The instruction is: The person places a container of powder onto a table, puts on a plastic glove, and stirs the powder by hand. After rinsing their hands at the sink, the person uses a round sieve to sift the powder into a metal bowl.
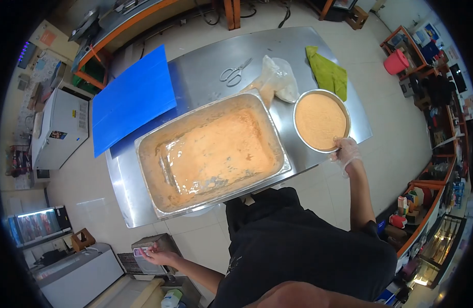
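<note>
My right hand [346, 152], in a clear plastic glove, grips the near edge of a round metal pan [296, 126] at the table's right side. A flat, orange-tan layer, crumbs or cake, fills the pan. My left hand [157, 255] is held out low at the left, away from the table, with fingers apart and nothing in it. It appears over or beside a grey device with a keypad [144, 252]; contact is unclear. A deep rectangular metal tray [154, 149] stands in front of me, coated inside with wet orange batter-like residue.
On the steel table [195, 72] are scissors [235, 73], a clear plastic bag [280, 77] with pale contents, a green cloth [326, 73] and a blue board [134, 100] overhanging the left edge. A white chest freezer [62, 128] stands left; shelves line the right.
</note>
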### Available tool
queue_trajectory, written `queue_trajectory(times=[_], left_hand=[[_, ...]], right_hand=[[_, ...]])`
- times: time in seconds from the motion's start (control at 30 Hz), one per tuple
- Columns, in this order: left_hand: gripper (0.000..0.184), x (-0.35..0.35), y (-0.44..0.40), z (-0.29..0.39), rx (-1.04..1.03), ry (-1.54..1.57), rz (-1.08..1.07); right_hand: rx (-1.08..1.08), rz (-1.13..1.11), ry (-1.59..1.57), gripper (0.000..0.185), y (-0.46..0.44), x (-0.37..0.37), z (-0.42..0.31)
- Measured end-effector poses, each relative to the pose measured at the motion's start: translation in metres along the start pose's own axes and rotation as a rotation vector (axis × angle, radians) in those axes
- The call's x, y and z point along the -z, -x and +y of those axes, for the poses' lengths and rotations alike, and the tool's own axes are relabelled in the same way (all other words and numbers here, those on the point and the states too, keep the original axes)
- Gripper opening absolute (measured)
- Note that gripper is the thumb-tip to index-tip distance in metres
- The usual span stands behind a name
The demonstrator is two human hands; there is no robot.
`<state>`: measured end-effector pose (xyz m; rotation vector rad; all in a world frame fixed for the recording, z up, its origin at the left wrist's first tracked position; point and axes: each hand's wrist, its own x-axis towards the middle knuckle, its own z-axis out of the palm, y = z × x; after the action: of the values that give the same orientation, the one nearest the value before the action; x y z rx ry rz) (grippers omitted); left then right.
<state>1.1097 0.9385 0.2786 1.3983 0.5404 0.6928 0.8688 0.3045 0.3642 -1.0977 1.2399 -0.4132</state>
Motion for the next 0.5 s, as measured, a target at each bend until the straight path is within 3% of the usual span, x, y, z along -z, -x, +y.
queue_trajectory(times=[0.13, 0.33, 0.5], left_hand=[[0.036, -0.039, 0.001, 0.024, -0.030, -0.044, -0.093], [0.039, -0.078, 0.031, 0.060, -0.143, -0.141, -0.339], [0.039, -0.098, 0.048, 0.064, -0.108, -0.120, -0.445]], right_hand=[[0.038, 0.114, 0.067, 0.018, -0.040, 0.017, 0.050], [-0.011, 0.052, -0.181, 0.018, -0.097, 0.018, 0.112], [-0.095, -0.003, -0.237, 0.024, -0.125, 0.021, 0.137]])
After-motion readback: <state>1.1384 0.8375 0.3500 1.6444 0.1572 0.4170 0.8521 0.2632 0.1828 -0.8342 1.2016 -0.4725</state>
